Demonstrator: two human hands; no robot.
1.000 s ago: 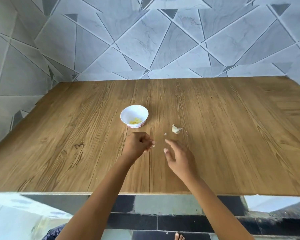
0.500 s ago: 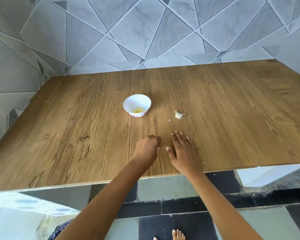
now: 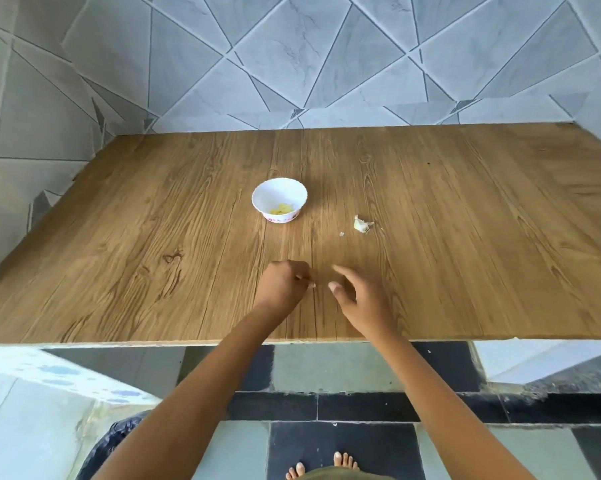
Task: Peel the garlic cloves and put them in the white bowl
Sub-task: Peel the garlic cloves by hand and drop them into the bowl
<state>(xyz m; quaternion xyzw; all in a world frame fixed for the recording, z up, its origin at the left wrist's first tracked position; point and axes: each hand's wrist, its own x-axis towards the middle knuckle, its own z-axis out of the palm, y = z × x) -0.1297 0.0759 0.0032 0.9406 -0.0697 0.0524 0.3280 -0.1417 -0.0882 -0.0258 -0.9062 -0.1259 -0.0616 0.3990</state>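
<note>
Flat a moment ago, the right hand [image 3: 358, 296] now spreads loose, holding nothing. At 9 o'clock from it, the left hand [image 3: 285, 285] pinches a small pale piece [image 3: 313, 285]. The white bowl [image 3: 273, 192], with peeled cloves [image 3: 281, 209] inside, sits at the left hand's 12 o'clock. A garlic clove [image 3: 361, 224] lies at 1 o'clock, unobstructed.

Wooden table [image 3: 465, 237], grey tiled wall [image 3: 292, 57], checkered floor [image 3: 344, 410]

Bright even daylight; faint shadows on the wooden table [image 3: 465, 237]; frame edges bend; right hand [image 3: 361, 303] slightly blurred
</note>
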